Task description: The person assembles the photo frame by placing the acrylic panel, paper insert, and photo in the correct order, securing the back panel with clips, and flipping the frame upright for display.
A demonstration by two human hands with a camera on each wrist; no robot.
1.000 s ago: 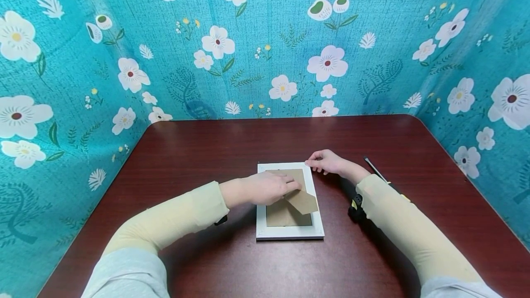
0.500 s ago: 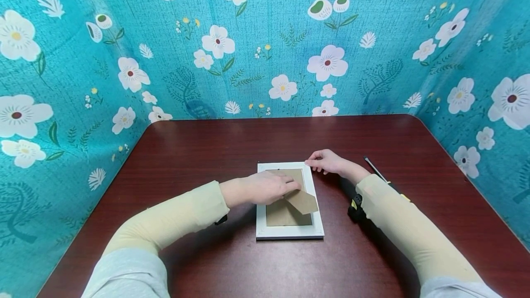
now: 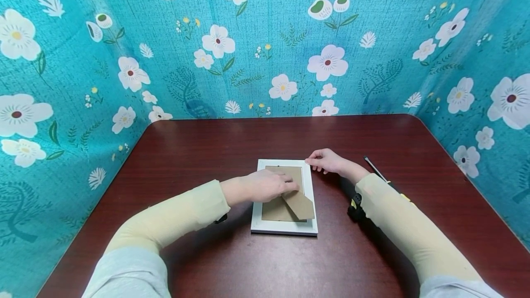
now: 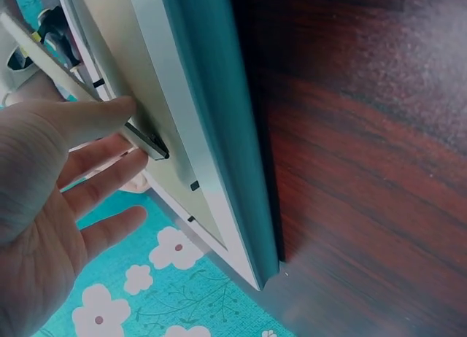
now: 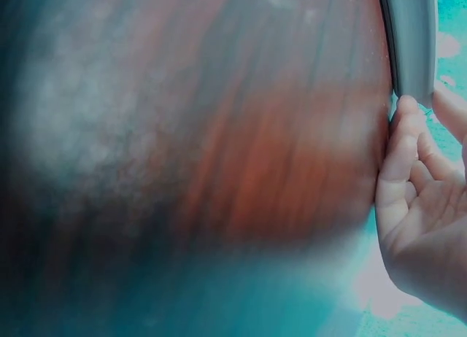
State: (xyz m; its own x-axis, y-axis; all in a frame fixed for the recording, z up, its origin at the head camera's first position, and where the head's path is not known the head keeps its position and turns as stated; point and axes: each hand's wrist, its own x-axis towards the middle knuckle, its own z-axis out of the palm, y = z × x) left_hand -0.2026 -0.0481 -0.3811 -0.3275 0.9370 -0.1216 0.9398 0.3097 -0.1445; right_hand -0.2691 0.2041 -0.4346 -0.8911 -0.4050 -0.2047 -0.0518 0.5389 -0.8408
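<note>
A white picture frame [image 3: 285, 228] lies on the table with its brown backing board [image 3: 273, 213] facing up. From that board a hinged brown stand [image 3: 300, 206] is lifted at an angle. My left hand [image 3: 267, 185] reaches over the frame and holds the stand. In the left wrist view its thumb and fingers pinch the stand [image 4: 55, 61] near the hinge, with small black tabs [image 4: 194, 185] along the backing's edge. At the far right corner my right hand [image 3: 327, 161] pinches the frame; the right wrist view shows thumb and fingertips at the frame's end [image 5: 412, 45].
A screwdriver [image 3: 376, 168] lies right of the frame, its handle partly hidden by the right sleeve. The dark red table [image 3: 198, 151] is bounded by a blue flowered curtain [image 3: 265, 59] at the back and sides.
The frame has turned slightly, its near end swinging left, and slid a little away from me. The stand's free end has shifted left with it. Both hands have hardly moved.
</note>
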